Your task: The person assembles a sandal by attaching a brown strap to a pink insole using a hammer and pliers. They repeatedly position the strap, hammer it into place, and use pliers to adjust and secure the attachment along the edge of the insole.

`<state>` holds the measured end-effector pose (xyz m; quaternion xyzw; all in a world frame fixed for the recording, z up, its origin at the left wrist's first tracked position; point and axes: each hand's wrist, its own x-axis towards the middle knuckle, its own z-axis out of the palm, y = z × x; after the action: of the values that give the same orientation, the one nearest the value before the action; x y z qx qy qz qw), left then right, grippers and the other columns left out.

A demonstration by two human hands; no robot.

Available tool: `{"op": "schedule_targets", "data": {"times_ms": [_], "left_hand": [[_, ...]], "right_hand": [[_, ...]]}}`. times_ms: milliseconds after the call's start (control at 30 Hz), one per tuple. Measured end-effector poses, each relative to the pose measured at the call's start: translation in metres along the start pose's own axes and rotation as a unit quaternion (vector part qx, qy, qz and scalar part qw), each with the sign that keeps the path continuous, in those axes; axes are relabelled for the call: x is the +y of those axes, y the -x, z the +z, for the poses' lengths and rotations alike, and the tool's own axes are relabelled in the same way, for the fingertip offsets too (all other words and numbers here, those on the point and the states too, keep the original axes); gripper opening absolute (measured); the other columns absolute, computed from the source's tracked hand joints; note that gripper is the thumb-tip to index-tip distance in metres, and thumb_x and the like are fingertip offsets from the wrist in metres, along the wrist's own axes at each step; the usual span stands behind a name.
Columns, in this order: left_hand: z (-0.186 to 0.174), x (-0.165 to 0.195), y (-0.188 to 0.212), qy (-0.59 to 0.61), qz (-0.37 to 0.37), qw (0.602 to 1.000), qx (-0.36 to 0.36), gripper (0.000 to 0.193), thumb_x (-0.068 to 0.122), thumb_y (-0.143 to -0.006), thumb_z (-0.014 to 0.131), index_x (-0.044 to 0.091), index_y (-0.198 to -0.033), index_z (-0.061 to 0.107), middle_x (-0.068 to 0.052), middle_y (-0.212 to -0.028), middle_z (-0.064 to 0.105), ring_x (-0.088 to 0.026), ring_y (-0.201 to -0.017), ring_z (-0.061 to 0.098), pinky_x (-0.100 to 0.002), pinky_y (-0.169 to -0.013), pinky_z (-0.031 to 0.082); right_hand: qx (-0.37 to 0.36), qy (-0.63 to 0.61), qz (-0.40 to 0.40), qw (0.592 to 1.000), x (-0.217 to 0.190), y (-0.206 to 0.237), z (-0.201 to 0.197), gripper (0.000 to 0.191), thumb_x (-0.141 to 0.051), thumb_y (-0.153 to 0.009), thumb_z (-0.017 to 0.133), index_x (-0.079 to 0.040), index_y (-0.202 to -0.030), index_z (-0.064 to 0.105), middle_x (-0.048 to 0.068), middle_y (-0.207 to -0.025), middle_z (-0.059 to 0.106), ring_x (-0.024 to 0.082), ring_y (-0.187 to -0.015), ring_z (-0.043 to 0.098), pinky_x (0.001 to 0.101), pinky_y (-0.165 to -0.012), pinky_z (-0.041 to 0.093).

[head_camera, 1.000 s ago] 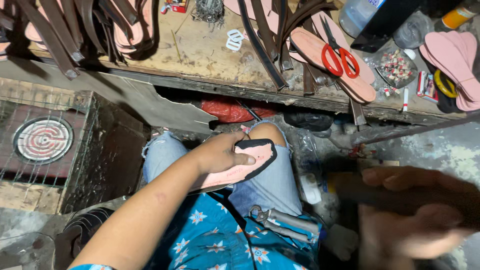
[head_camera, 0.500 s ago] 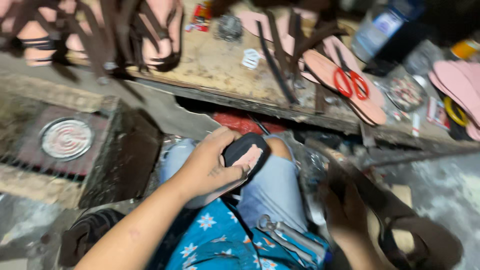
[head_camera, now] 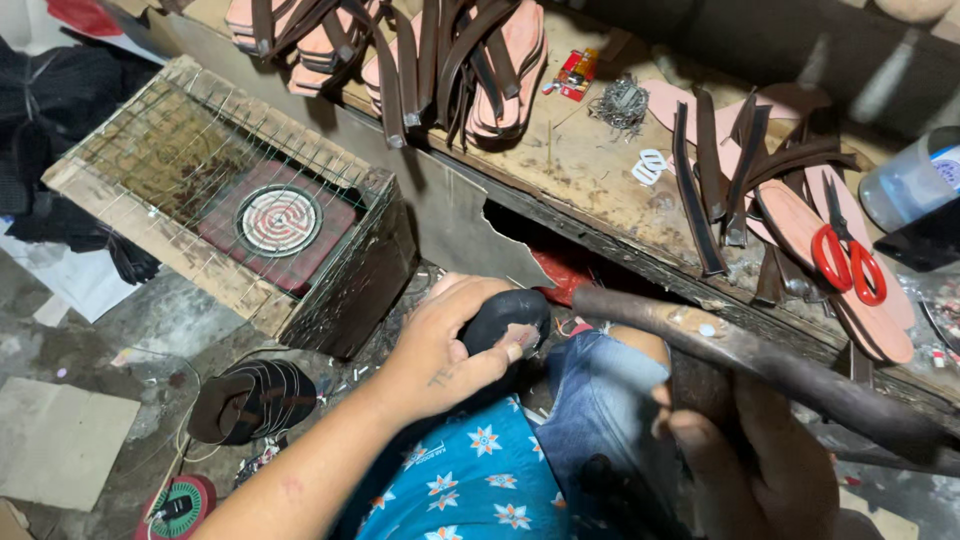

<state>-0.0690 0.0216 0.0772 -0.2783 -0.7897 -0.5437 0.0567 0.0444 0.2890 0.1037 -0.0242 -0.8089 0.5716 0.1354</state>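
Observation:
My left hand grips a black sandal sole and presses it down near my knee in blue jeans. My right hand, dark and blurred at the lower right, is closed around a long rusty metal bar or tool that slants from beside the sole down to the right. The bar's upper end is close to the sole; I cannot tell whether they touch.
A wooden box with a wire grid over a round electric heater coil stands at left. The workbench holds pink soles with brown straps, red scissors and a plastic bottle. A dark finished sandal lies on the floor.
The view swung left and down. My left hand turned the sole so its black side shows and moved it off my thigh toward the knee. My right hand raised the bar toward the sole.

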Motion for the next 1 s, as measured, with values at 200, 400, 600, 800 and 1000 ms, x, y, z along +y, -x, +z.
{"op": "schedule_targets", "data": {"times_ms": [200,400,600,800,1000], "left_hand": [[-0.008,-0.006,0.01,-0.003,0.018,0.999,0.03,0.041,0.018,-0.081,0.074,0.007,-0.119,0.066,-0.009,-0.115,0.07,-0.03,-0.11,0.063,-0.041,-0.1,0.049],[-0.013,-0.002,0.012,-0.081,0.047,0.993,0.078,0.041,0.017,-0.082,0.078,0.008,-0.12,0.065,-0.009,-0.111,0.069,-0.032,-0.102,0.064,-0.041,-0.091,0.051],[-0.005,0.007,0.006,-0.181,0.045,0.963,0.193,0.04,0.013,-0.078,0.077,0.009,-0.116,0.063,-0.013,-0.095,0.058,-0.036,-0.091,0.059,-0.046,-0.081,0.049],[-0.005,0.008,0.006,-0.161,0.036,0.967,0.193,0.042,0.012,-0.077,0.075,0.008,-0.117,0.063,-0.014,-0.097,0.058,-0.037,-0.093,0.058,-0.047,-0.081,0.048],[-0.022,0.003,0.014,-0.079,0.021,0.982,0.168,0.034,0.017,-0.08,0.075,0.008,-0.112,0.065,-0.011,-0.106,0.065,-0.033,-0.1,0.062,-0.041,-0.09,0.051]], "right_hand": [[-0.204,0.256,-0.137,0.935,-0.03,-0.038,0.032,0.044,-0.017,-0.09,0.064,-0.002,-0.132,0.066,0.018,-0.109,0.075,0.033,-0.099,0.073,0.0375,-0.083,0.054],[-0.157,0.146,-0.252,0.944,-0.031,-0.028,0.053,0.033,-0.02,-0.102,0.058,-0.002,-0.131,0.059,0.02,-0.128,0.07,0.033,-0.116,0.072,0.0381,-0.101,0.053],[-0.066,0.216,-0.252,0.941,-0.015,-0.022,0.061,0.044,-0.013,-0.09,0.068,0.003,-0.131,0.06,0.021,-0.122,0.07,0.033,-0.108,0.072,0.0391,-0.095,0.055],[-0.033,0.159,-0.331,0.929,0.014,-0.024,0.085,0.039,-0.011,-0.09,0.071,0.004,-0.124,0.06,0.016,-0.108,0.068,0.03,-0.097,0.068,0.0339,-0.091,0.053],[-0.02,0.054,0.215,0.975,0.034,-0.016,0.073,0.02,-0.014,-0.089,0.069,0.001,-0.101,0.074,0.018,-0.085,0.074,0.025,-0.077,0.068,0.033,-0.072,0.054]]}}
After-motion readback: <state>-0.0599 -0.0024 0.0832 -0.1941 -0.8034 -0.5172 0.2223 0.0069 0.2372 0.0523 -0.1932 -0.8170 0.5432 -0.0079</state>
